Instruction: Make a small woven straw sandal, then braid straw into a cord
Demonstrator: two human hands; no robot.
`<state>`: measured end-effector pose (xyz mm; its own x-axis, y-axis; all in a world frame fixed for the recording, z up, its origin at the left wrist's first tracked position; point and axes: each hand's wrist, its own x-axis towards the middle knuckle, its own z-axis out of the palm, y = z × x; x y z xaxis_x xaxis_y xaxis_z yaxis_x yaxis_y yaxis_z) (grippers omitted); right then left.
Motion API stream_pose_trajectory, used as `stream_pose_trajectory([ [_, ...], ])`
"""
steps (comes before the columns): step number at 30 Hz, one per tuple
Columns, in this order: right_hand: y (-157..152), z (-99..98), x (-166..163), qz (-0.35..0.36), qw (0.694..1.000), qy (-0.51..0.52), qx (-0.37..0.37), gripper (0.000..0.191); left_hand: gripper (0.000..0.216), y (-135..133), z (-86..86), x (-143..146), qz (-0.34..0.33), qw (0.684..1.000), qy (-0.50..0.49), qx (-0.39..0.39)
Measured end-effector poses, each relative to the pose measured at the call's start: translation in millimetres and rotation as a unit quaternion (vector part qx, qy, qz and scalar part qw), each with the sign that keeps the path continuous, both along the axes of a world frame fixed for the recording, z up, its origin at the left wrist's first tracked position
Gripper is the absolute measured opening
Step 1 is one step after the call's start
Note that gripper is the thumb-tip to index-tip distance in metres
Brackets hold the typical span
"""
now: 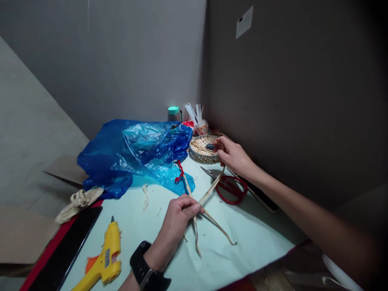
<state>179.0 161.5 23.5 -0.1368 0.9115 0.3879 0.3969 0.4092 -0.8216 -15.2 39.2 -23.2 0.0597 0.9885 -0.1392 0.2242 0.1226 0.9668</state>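
Observation:
My left hand (182,212) is closed near the middle of the table, thumb and fingers pinching dry straw-coloured fibre strands (212,188) where they cross. The loose ends of the strands fan out below the hand. A red twisted cord (180,173) sits at the top of one strand. My right hand (232,157) is closed around the upper end of another strand, which slants up from the left hand. Its fingertips are partly hidden beside a round woven basket (203,157). Just under the right hand lie red-handled scissors (232,190), partly behind the strand.
A crumpled blue plastic bag (130,149) covers the back left. A yellow glue gun (110,254) lies front left, near a black flat panel (71,242) and a fibre bundle (80,204). Behind the basket are a cup (201,128) with white sticks and a teal-lidded jar (173,113).

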Motion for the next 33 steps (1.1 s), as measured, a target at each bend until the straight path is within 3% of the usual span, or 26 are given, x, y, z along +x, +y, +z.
stream_pose_trajectory([
  [2,-16,10.0,2,-0.02,0.991,-0.107,0.08,0.036,0.02,0,1.3,1,-0.003,1.0,0.004,0.003],
  [4,-36,17.2,-2,-0.037,0.942,-0.267,0.202,0.048,0.019,0,2.0,1,-0.008,1.0,0.004,0.01],
  [6,-58,17.3,-10,0.034,0.88,-0.387,0.273,0.047,0.019,0,1.4,1,-0.011,1.0,-0.01,0.014],
  [9,-84,2.2,-22,0.216,0.835,-0.46,0.213,0.027,0.019,0,-1.1,0,-0.004,0.999,-0.053,0.008],
  [12,-95,-17.6,-24,0.258,0.843,-0.455,0.128,0.021,0.021,0,-2.7,0,0.005,0.997,-0.071,0.005],
  [15,-96,-24.8,-20,0.245,0.857,-0.44,0.107,0.022,0.02,-1,-1.9,1,0.008,0.997,-0.073,0.004],
  [22,-96,-8.0,-12,0.203,0.843,-0.474,0.154,0.009,0.016,-2,3.4,2,0.015,0.997,-0.07,0.012],
  [26,-100,-3.0,-12,0.184,0.84,-0.497,0.12,0.012,0.019,-2,0.5,1,0.006,0.996,-0.086,0.008],
  [27,-102,-1.1,-12,0.169,0.85,-0.488,0.1,0.012,0.021,-2,-0.8,1,0.006,0.996,-0.093,0.003],
  [29,-105,4.4,-10,0.159,0.9,-0.405,0.033,0.012,0.027,-2,-2.8,0,0.004,0.994,-0.11,-0.007],
  [31,-108,10.8,-9,0.215,0.946,-0.221,-0.102,0.018,0.029,-2,-3.1,-1,-0.003,0.993,-0.117,-0.005],
  [32,-109,13.4,-9,0.257,0.942,-0.109,-0.185,0.02,0.027,-2,-2.5,-1,-0.008,0.993,-0.118,-0.001],
  [33,-111,14.9,-11,0.294,0.919,-0.004,-0.262,0.021,0.024,-2,-1.5,-1,-0.012,0.993,-0.121,0.004],
])
